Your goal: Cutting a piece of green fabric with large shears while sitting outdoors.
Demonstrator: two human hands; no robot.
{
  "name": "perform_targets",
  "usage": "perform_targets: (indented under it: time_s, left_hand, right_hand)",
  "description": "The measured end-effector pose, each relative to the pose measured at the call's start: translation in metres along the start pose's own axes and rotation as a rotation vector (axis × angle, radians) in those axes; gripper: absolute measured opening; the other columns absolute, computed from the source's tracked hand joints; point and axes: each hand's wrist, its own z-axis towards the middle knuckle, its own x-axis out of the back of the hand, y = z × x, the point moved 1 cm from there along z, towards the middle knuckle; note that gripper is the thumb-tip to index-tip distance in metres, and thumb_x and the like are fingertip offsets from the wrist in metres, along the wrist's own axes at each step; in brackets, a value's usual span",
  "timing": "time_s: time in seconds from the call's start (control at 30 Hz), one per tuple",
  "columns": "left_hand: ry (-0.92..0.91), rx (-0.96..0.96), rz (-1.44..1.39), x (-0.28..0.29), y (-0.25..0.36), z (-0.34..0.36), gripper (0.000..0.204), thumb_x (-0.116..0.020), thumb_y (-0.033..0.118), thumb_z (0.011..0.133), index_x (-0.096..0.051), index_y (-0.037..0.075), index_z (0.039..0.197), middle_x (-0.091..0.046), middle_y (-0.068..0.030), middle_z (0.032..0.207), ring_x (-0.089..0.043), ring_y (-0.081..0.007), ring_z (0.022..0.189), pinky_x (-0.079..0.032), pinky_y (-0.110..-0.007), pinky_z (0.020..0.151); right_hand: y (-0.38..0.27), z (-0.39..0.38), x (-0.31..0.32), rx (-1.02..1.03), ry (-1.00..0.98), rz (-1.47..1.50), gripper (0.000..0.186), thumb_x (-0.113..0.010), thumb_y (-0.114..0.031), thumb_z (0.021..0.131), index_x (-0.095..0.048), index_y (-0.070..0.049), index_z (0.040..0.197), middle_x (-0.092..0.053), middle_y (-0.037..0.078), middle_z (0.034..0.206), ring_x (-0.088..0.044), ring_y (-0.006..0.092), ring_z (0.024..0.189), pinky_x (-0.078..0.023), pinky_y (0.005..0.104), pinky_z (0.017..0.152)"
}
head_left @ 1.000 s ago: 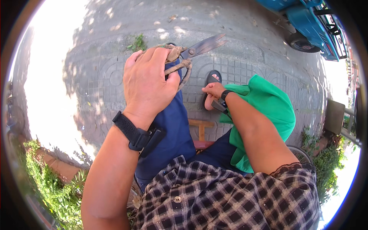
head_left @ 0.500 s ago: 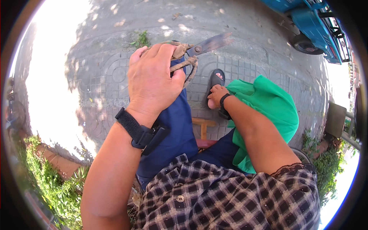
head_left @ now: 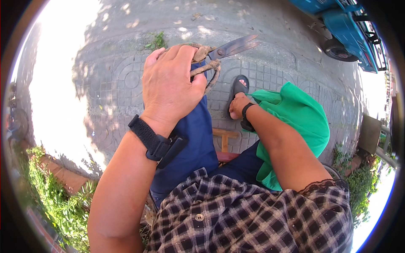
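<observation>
Scissors [head_left: 232,48] with dark, worn blades and brown cloth-wrapped handles are held in my left hand [head_left: 172,84], over my left knee. The blades point right and are slightly apart at the tips. My right hand [head_left: 239,105] is lower and to the right, beside my foot in a dark sandal [head_left: 240,80]. Its fingers are curled around a narrow corner of a green cloth [head_left: 297,114]. That cloth spreads over my right thigh, under and beyond the forearm. What lies inside the right fingers is mostly hidden.
A wooden stool piece [head_left: 224,137] shows between my legs. Grey patterned paving [head_left: 114,88] lies ahead, with a small weed [head_left: 157,41] growing from it. A blue vehicle [head_left: 348,31] stands at the far right. Plants [head_left: 63,198] grow along the left edge.
The scissors have shifted very slightly to the right, and their blade tips now show a gap. The right fingers have curled in more, with the cloth's corner drawn to them.
</observation>
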Motion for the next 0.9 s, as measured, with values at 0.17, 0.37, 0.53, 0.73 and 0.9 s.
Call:
perform_targets:
  time_s: [0.17, 0.37, 0.53, 0.73, 0.9]
  left_hand:
    - [-0.039, 0.066, 0.124, 0.014, -0.012, -0.013, 0.029, -0.063, 0.014, 0.068, -0.059, 0.006, 0.096, -0.063, -0.0080, 0.086, -0.060, -0.0261, 0.085, -0.037, -0.040, 0.097]
    - [-0.031, 0.058, 0.114, 0.013, -0.010, -0.011, 0.028, -0.062, 0.014, 0.069, -0.059, 0.006, 0.096, -0.063, -0.0079, 0.086, -0.060, -0.0260, 0.085, -0.038, -0.040, 0.096]
    - [-0.042, 0.072, 0.098, 0.011, -0.012, -0.012, 0.029, -0.062, 0.014, 0.069, -0.059, 0.006, 0.097, -0.063, -0.0072, 0.089, -0.060, -0.0257, 0.088, -0.037, -0.040, 0.097]
    - [-0.055, 0.071, 0.120, 0.013, -0.010, -0.009, 0.029, -0.062, 0.014, 0.069, -0.059, 0.007, 0.098, -0.063, -0.0072, 0.093, -0.060, -0.0255, 0.091, -0.037, -0.040, 0.098]
    - [-0.061, 0.079, 0.136, 0.014, -0.010, -0.013, 0.030, -0.062, 0.014, 0.069, -0.059, 0.006, 0.097, -0.063, -0.0076, 0.094, -0.060, -0.0263, 0.091, -0.037, -0.040, 0.098]
  right_hand:
    - [-0.138, 0.056, 0.070, -0.168, -0.007, -0.418, 0.017, -0.065, -0.021, 0.064, -0.070, -0.026, 0.080, -0.068, -0.004, 0.091, -0.064, 0.0206, 0.079, -0.046, 0.0346, 0.061]
    - [-0.186, 0.018, 0.102, -0.148, 0.114, -0.574, 0.016, -0.059, -0.025, 0.078, -0.067, -0.030, 0.091, -0.064, -0.007, 0.093, -0.059, 0.0127, 0.091, -0.039, 0.0371, 0.071]
    - [-0.271, 0.002, 0.138, -0.266, -0.006, -0.812, 0.018, -0.057, -0.026, 0.080, -0.063, -0.020, 0.096, -0.060, -0.002, 0.096, -0.056, 0.0165, 0.090, -0.033, 0.0415, 0.074]
    - [-0.220, 0.017, 0.107, -0.192, -0.130, -0.859, 0.026, -0.047, -0.016, 0.087, -0.060, -0.016, 0.110, -0.058, 0.001, 0.103, -0.056, 0.0191, 0.093, -0.037, 0.0427, 0.074]
    - [-0.261, 0.017, 0.108, -0.242, 0.043, -0.802, 0.027, -0.045, -0.013, 0.087, -0.060, -0.011, 0.109, -0.057, 0.006, 0.104, -0.057, 0.0231, 0.092, -0.043, 0.0419, 0.079]
